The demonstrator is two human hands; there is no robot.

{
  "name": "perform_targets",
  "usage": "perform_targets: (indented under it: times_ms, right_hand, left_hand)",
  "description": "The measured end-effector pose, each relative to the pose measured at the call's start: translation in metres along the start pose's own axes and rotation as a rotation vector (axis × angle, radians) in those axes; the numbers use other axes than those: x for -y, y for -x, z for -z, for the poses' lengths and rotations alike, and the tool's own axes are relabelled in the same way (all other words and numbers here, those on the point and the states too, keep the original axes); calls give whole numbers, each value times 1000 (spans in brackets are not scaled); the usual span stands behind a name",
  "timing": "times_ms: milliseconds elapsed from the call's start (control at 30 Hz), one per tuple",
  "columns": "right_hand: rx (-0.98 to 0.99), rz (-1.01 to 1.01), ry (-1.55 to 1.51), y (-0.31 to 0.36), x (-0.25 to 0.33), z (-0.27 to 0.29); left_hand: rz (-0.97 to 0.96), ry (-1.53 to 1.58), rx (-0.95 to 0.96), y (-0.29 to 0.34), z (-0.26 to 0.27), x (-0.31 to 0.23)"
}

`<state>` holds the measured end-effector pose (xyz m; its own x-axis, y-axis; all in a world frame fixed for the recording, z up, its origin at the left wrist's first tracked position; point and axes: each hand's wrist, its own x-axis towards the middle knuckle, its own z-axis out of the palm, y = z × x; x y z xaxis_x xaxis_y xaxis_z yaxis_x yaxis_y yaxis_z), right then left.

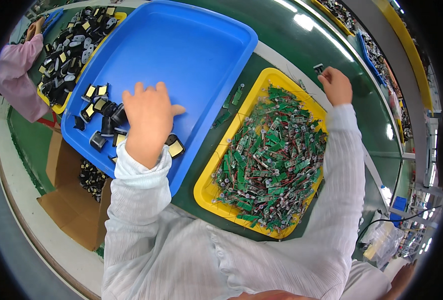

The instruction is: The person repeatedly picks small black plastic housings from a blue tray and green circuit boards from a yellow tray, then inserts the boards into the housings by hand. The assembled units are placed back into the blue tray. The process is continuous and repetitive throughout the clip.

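Note:
My left hand [149, 117] is over the blue tray [181, 30], palm down, its fingers spread and the thumb pointing right. Below and beside it in the tray lie several small black plastic housings [106, 126], some with pale yellow pads. Whether the palm touches any of them is hidden. Out to the right, past the yellow tray [209, 187], my right hand [338, 86] pinches a small black plastic part [318, 68] between thumb and fingers. Green circuit boards [269, 160] with thin wires are heaped in the yellow tray, beside my right forearm.
Another yellow tray [60, 107] at the far left is piled with black and grey parts, near a co-worker's pink sleeve [19, 72]. An open cardboard box [74, 212] holding small parts stands at the left. A few loose boards [224, 118] lie between the trays.

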<state>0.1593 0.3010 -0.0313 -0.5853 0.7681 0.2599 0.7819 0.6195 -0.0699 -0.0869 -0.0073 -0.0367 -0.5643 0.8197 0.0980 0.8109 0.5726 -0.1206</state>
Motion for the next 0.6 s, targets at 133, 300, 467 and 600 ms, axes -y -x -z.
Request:
perform_targets:
  times_ms: [133, 300, 467, 600]
  right_hand:
    - [102, -83, 181, -31, -35, -56]
    - [179, -17, -33, -29, -32, -39]
    - [-26, 530, -305, 32, 52, 7]
    - [127, 699, -332, 67, 103, 4]
  left_hand:
    - [39, -8, 16, -4, -12, 3]
    - [-18, 38, 22, -3, -10, 1]
    - [-49, 82, -102, -4, -13, -2]
    - [-143, 246, -285, -9, -10, -9]
